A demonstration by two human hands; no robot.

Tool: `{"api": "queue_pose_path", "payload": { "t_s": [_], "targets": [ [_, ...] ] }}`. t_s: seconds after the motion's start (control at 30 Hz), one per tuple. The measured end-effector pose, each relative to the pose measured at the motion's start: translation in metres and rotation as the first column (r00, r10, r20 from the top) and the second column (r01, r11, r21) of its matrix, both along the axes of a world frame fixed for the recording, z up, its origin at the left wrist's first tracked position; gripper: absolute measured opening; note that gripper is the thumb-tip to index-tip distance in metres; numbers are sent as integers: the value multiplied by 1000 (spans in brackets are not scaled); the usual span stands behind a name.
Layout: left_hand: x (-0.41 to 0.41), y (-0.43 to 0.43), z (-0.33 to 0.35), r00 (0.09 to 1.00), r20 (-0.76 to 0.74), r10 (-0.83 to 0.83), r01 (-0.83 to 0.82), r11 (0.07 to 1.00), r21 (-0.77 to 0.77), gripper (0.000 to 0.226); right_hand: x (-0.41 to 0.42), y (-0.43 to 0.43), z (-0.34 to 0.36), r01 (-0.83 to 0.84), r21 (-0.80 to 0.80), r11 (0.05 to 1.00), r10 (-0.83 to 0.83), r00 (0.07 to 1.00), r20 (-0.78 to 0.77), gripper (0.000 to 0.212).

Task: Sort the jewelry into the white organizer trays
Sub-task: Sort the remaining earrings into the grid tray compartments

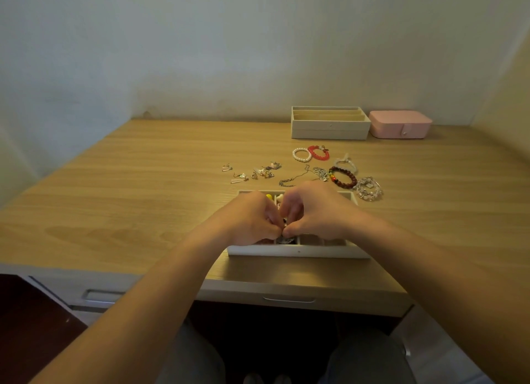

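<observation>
Jewelry [284, 234] — tiny — pinched between left hand [249, 221] and right hand [312, 211] above tray [298, 251].

No text, label, brand, number or sign could be read anywhere in the view
</observation>
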State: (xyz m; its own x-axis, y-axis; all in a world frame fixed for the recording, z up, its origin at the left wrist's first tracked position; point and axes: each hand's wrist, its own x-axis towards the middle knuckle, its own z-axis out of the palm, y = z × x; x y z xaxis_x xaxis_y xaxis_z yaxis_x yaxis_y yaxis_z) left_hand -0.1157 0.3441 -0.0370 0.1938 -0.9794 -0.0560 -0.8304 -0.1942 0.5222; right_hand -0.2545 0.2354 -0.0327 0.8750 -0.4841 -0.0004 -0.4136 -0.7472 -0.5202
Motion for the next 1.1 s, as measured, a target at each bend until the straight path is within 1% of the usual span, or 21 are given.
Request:
{"api": "queue_pose_path", "payload": {
  "t_s": [0.17,0.27,0.33,0.5,0.6,0.73,0.9,1.0,1.1],
  "targets": [
    [-2,4,2,1000,17,12,-12,1000,-17,14,0,0,1,-21,-71,997,19,1000,-21,34],
    [1,3,6,996,-52,73,-75,996,-42,17,2,-1,2,-20,-49,999,19,1000,-21,33],
    [2,4,8,996,-67,66,-68,997,-31,20,3,-2,2,-18,-41,999,16,999,-30,33],
    [-4,10,12,996,-88,-24,25,1000,14,22,3,-10,6,-7,47,999,9,999,-47,25],
    [-9,12,10,995,-88,-47,49,999,23,22,0,-15,12,-2,127,992,16,994,-111,27],
    [-13,14,8,995,-90,-41,43,999,21,25,-2,-15,15,13,163,987,7,993,-121,25],
    [-15,14,9,997,-75,-13,16,999,32,24,0,-8,16,58,138,989,-44,994,-99,27],
    [-13,16,10,994,-112,2,2,999,38,21,-1,-3,17,90,206,975,-72,993,-90,28],
    [-4,18,14,985,-163,62,-66,998,-20,21,-2,-2,16,127,259,958,-105,990,-97,23]
  ]
}}
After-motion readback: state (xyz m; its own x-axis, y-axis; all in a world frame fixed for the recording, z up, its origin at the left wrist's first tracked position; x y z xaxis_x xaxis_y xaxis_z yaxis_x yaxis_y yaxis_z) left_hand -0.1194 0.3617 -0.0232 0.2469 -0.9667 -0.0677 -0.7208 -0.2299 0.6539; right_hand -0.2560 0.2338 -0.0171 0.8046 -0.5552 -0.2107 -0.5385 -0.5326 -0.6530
